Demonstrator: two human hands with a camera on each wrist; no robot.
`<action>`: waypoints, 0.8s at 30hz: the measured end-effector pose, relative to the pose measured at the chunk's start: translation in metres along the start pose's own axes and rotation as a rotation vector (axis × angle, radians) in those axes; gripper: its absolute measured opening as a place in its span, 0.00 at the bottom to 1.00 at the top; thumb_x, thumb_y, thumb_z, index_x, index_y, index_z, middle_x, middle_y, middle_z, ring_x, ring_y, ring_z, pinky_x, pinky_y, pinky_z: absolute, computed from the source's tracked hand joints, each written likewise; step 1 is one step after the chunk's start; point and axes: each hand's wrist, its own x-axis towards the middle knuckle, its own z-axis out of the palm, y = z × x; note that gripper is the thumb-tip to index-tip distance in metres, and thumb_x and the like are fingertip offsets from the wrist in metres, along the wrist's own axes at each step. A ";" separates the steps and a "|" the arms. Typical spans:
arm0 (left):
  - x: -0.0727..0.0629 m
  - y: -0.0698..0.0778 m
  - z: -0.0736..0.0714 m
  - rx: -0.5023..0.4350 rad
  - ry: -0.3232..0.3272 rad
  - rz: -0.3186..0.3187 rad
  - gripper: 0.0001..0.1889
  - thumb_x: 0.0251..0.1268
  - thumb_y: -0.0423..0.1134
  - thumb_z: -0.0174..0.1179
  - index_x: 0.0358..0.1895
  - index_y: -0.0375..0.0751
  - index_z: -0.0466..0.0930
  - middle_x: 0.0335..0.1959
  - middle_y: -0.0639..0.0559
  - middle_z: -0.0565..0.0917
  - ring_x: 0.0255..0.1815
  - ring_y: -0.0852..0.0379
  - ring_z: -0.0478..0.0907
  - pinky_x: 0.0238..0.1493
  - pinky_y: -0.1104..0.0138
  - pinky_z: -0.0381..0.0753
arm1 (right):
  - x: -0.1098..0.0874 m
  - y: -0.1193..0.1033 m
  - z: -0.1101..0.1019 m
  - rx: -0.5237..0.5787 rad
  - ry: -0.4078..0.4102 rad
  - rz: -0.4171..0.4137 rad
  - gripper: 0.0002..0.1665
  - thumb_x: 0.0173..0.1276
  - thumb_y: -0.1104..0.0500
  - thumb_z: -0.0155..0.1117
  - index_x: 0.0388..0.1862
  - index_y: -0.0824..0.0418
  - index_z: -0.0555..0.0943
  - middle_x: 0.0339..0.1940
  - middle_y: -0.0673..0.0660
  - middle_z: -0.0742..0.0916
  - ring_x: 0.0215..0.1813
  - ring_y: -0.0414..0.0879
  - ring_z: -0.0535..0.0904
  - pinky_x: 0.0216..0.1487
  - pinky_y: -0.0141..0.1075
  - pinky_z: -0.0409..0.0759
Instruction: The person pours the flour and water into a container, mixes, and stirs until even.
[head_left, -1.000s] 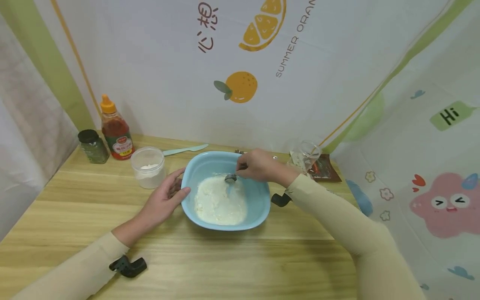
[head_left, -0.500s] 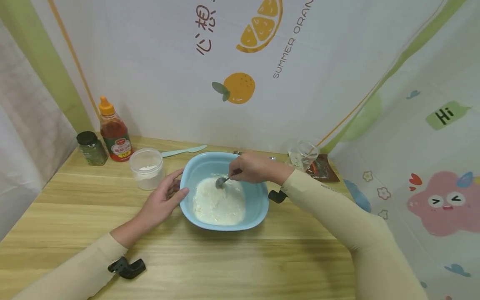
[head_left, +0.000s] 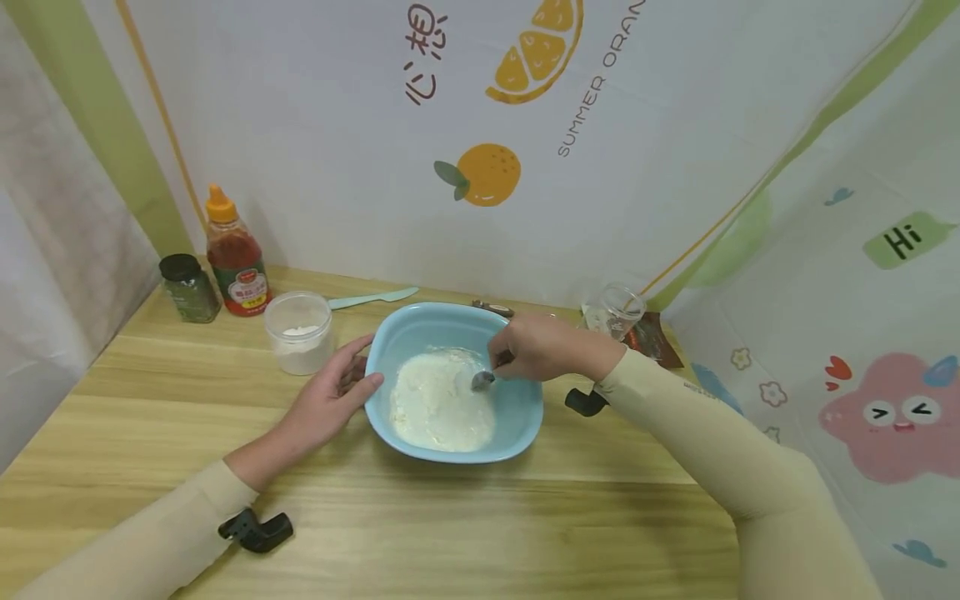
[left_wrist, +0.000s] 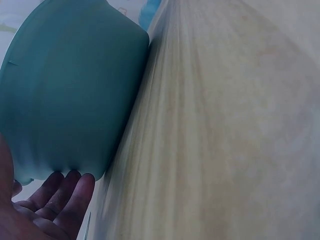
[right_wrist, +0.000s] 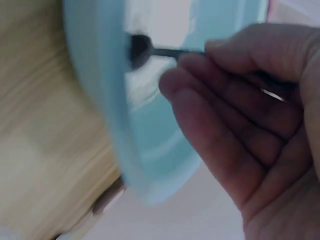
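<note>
A light blue bowl (head_left: 529, 417) stands on the wooden table, with a white, wet, slightly lumpy mixture (head_left: 438, 404) in its bottom. My left hand (head_left: 330, 400) holds the bowl's left side, thumb at the rim and fingertips against the outer wall, as the left wrist view shows from below. Over the bowl's right side, my right hand (head_left: 536, 348) pinches the thin handle of a small metal spoon (head_left: 482, 381) between thumb and fingers. The spoon's round head dips at the mixture; the right wrist view shows the spoon (right_wrist: 141, 49) blurred.
Left of the bowl stand a clear tub of white powder (head_left: 300, 337), a red sauce bottle (head_left: 238, 262) and a dark-lidded green jar (head_left: 189, 292). Behind lies a pale knife (head_left: 375, 297). Far right are a clear cup (head_left: 622, 308) and a brown packet (head_left: 656, 342).
My right hand first moves the spoon left through the mixture, then back to the right, lower in the bowl. The left hand keeps its hold on the bowl; the head view shifts slightly.
</note>
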 end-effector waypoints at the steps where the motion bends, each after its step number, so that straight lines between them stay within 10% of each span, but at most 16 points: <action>1: 0.000 0.000 0.000 -0.002 -0.002 -0.001 0.33 0.90 0.38 0.58 0.89 0.38 0.59 0.63 0.29 0.84 0.62 0.35 0.85 0.54 0.69 0.89 | 0.000 -0.003 0.000 0.031 -0.019 -0.009 0.09 0.76 0.61 0.77 0.33 0.51 0.89 0.29 0.40 0.87 0.30 0.31 0.81 0.35 0.31 0.85; 8: 0.000 0.001 0.001 -0.009 -0.003 -0.010 0.33 0.90 0.38 0.58 0.89 0.39 0.59 0.62 0.30 0.84 0.61 0.35 0.86 0.52 0.68 0.90 | 0.013 -0.007 0.001 0.216 -0.056 0.018 0.06 0.78 0.61 0.74 0.38 0.55 0.92 0.30 0.42 0.90 0.34 0.34 0.86 0.40 0.33 0.87; 17: -0.001 0.000 0.001 -0.018 -0.006 -0.016 0.33 0.90 0.39 0.58 0.89 0.41 0.58 0.63 0.31 0.84 0.62 0.36 0.86 0.53 0.68 0.90 | 0.021 0.017 0.003 0.111 0.102 0.108 0.05 0.77 0.62 0.74 0.40 0.60 0.94 0.33 0.46 0.92 0.33 0.36 0.84 0.37 0.33 0.86; 24: -0.001 0.000 0.002 -0.017 -0.003 -0.008 0.33 0.90 0.38 0.58 0.89 0.41 0.58 0.63 0.31 0.84 0.62 0.36 0.86 0.54 0.69 0.90 | -0.005 0.002 0.000 0.103 -0.011 0.096 0.09 0.77 0.62 0.73 0.33 0.54 0.90 0.27 0.42 0.87 0.29 0.36 0.79 0.34 0.33 0.82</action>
